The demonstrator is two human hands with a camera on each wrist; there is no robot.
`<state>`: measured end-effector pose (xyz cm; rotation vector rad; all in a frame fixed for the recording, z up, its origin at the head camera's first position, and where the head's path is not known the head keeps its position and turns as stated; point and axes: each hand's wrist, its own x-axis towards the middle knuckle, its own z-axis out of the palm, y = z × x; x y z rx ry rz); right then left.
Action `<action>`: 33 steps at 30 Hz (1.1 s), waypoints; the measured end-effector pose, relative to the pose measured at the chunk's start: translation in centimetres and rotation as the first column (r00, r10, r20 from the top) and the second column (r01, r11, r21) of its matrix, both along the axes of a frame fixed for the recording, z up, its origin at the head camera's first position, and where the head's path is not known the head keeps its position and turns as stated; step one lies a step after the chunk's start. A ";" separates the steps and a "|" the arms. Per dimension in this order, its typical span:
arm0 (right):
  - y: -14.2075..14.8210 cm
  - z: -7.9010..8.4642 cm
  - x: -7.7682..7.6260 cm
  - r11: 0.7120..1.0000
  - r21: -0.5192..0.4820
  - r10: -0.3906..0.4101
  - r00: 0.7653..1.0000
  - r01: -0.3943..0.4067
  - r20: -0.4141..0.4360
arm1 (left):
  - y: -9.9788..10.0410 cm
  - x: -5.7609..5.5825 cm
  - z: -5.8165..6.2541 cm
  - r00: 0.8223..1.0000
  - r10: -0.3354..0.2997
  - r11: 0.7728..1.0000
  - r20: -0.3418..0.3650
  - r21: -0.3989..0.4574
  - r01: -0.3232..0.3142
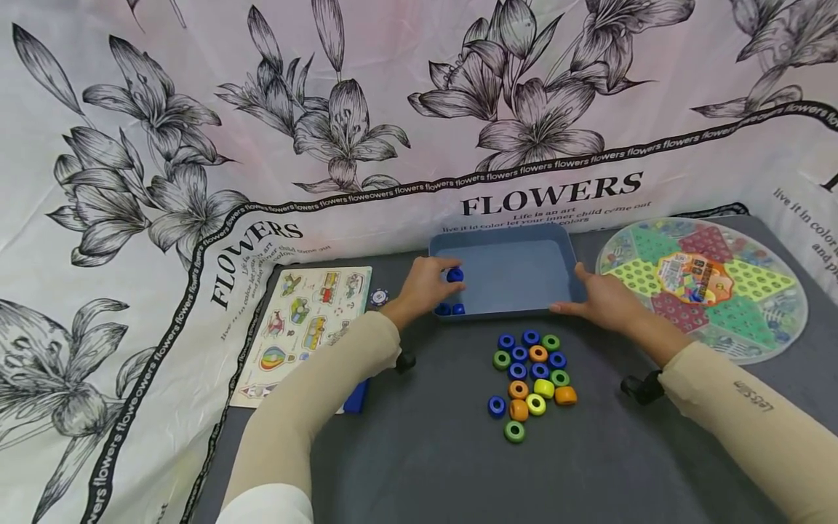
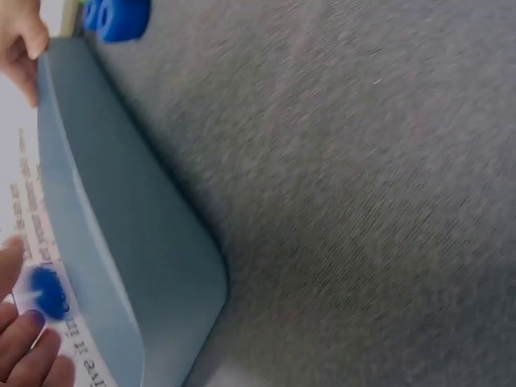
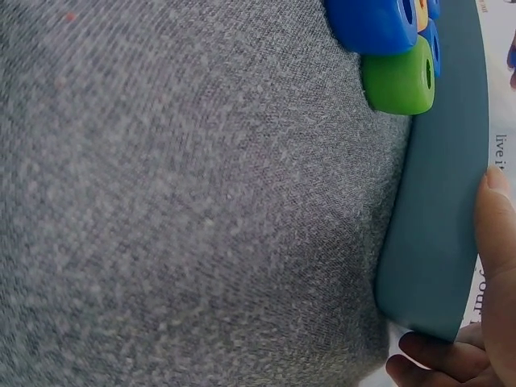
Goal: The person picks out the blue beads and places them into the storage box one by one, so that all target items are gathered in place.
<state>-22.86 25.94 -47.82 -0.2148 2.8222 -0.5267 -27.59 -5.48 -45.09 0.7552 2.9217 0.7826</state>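
My right hand (image 1: 599, 295) grips the blue-grey tray (image 1: 513, 273) at its near right corner. In the right wrist view the thumb (image 3: 496, 218) lies along the rim and other fingers (image 3: 443, 355) reach round the corner. Over the tray's left end is my left hand (image 1: 428, 284), thumb and forefinger parted around a blue ring-shaped bead (image 1: 455, 274). That bead looks blurred in the left wrist view, at the fingertips with a gap to the thumb. Further blue beads (image 1: 458, 309) lie in the tray's near left corner.
Loose blue, green, orange and yellow beads (image 1: 538, 354) lie in front of the tray on the grey cloth. A picture puzzle board (image 1: 297, 320) and a poker chip (image 1: 379, 296) are on the left. A round star-patterned game board (image 1: 703, 287) lies right. Flower-printed cloth (image 1: 366, 145) stands behind.
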 end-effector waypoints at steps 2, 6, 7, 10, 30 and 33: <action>0.0 0.0 0.0 1.000 0.000 0.002 1.000 -0.002 -0.002 | 0.2 0.4 -0.2 0.998 -0.040 0.999 -0.038 -0.003 0.040; 0.1 0.0 -0.1 1.000 0.005 0.000 1.000 0.000 -0.011 | 1.3 1.5 -0.4 0.970 -0.203 0.979 -0.137 -0.043 0.199; 0.1 0.0 -0.1 1.000 0.007 0.000 1.000 0.000 -0.013 | 1.6 1.8 -0.4 0.953 -0.266 0.964 -0.147 -0.069 0.258; 0.3 0.0 0.0 1.000 0.009 0.002 1.000 -0.002 -0.015 | 2.8 3.1 -0.7 0.869 -0.476 0.872 -0.137 -0.197 0.448; 0.2 -0.3 0.1 0.999 -0.038 -0.007 1.000 0.006 -0.021 | 5.2 5.1 -2.9 0.747 -0.663 0.702 0.053 -0.301 0.645; 0.2 -0.4 0.1 0.999 -0.036 -0.010 1.000 0.010 -0.020 | 4.9 4.8 -2.0 0.768 -0.640 0.742 -0.001 -0.261 0.618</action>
